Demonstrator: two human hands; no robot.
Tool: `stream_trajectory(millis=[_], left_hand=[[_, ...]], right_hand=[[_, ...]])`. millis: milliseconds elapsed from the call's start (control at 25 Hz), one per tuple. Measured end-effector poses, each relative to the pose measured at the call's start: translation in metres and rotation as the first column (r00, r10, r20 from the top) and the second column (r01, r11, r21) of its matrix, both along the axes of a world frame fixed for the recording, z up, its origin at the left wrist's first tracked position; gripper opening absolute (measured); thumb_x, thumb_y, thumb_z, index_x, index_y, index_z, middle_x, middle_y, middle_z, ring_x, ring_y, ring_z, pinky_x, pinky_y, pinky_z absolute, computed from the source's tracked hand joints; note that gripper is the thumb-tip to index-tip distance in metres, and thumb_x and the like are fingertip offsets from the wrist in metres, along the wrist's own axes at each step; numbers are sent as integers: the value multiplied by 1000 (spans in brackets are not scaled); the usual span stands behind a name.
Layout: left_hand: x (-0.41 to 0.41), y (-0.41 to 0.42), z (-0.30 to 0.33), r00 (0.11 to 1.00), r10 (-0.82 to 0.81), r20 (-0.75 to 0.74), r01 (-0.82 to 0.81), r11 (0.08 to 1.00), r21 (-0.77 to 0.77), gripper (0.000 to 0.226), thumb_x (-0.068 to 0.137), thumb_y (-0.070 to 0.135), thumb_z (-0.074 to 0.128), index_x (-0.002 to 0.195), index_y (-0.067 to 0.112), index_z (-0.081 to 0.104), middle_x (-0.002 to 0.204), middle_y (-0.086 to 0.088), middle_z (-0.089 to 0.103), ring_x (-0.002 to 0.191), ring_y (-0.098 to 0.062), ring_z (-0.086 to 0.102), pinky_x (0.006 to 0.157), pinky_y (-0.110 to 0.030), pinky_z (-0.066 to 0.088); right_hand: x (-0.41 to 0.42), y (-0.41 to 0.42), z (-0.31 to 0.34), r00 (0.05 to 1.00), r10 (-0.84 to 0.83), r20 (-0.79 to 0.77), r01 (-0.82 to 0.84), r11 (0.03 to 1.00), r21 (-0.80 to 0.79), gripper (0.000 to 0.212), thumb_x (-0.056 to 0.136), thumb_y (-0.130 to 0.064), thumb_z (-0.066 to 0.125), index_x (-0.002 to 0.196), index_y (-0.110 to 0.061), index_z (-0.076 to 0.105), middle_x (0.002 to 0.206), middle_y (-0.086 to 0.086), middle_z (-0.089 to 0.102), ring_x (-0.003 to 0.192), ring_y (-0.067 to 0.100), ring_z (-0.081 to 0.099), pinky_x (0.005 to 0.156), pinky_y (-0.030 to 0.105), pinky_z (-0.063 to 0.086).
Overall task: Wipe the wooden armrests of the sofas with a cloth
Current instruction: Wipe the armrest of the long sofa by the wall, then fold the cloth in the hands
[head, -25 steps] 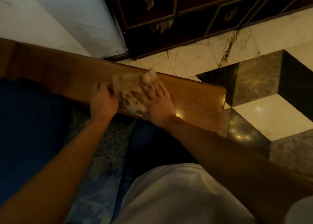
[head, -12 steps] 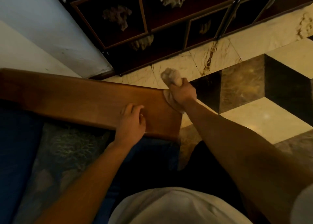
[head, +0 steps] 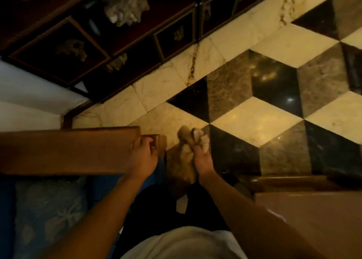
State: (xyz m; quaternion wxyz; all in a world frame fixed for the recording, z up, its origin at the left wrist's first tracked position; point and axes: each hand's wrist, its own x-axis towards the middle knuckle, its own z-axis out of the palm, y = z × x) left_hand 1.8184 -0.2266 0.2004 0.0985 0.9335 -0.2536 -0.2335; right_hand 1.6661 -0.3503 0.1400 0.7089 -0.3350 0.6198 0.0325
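Now the right hand (head: pixel 202 160) pinches the crumpled beige cloth (head: pixel 188 156) just off the end of the brown wooden armrest (head: pixel 64 151), and the left hand (head: pixel 144 156) curls over that end. Hanging loose, the cloth could slip down to the marble floor (head: pixel 254 121).

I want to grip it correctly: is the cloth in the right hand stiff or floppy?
Probably floppy: the cloth bunches above the right hand and hangs loose below it. It is likely light, since curled fingers alone hold it.
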Motion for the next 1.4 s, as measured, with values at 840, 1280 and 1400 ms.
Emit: stream_trajectory(millis=[840, 1280, 1400], left_hand=[[-218, -599, 90, 30, -943, -331, 857, 195, -478, 69, 87, 79, 31, 129, 30, 54, 121, 6, 57, 106, -12, 55, 87, -39, 48], [-579, -787, 72, -388, -899, -202, 861, -276, -426, 78, 66, 73, 63, 133, 36, 47, 116, 19, 48, 107, -2, 47, 77, -13, 33], [-672, -812, 88, -460, -875, -149, 827, -361, -431, 65, 68, 65, 67, 125, 41, 46, 116, 14, 48, 108, -6, 47, 85, -19, 40]], right_hand=[[-217, -381, 154, 334, -911, 242, 942, 316, -110, 44, 103, -55, 52, 122, -20, 69, 93, 8, 82, 83, 21, 80, 62, 29, 63], [-518, -550, 108, -411, -814, 410, 912, -363, 192, 47, 97, -57, 60, 103, -18, 85, 112, 14, 80, 108, 32, 75, 85, 46, 58], [-595, -568, 126, -457, -757, 467, 889, -404, 214, 49, 97, -61, 59, 110, -20, 83, 117, 10, 79, 105, 26, 77, 85, 42, 59]])
